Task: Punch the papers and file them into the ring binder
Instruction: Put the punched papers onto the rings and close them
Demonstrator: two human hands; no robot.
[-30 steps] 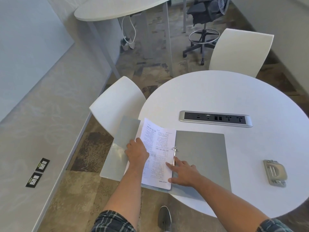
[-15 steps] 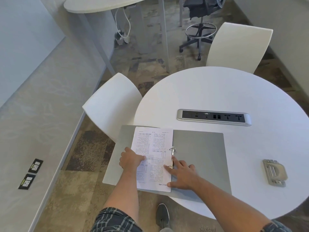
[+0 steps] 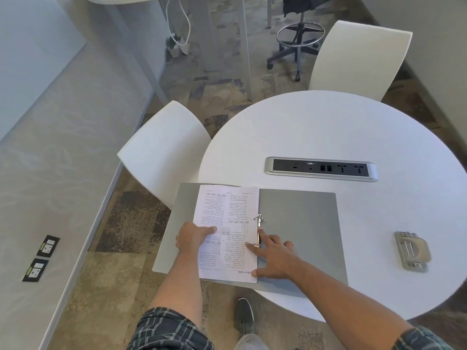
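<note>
Papers (image 3: 226, 233), lifted and curved a second ago, now lie flat on the open binder's (image 3: 298, 238) left cover, threaded on the rings (image 3: 259, 231). Left hand (image 3: 193, 238) presses them with flat fingers; right hand (image 3: 274, 256) spreads beside the rings. Filing looks nearly done on the bench (image 3: 328, 132).

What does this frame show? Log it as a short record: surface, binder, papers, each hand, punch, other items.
surface: round white table
binder: grey ring binder, lying open, left cover overhanging the table edge
papers: printed sheets on the left side, beside the rings
left hand: flat on the papers
right hand: fingers at the rings
punch: hole punch, at right, untouched
other: power socket strip
</note>
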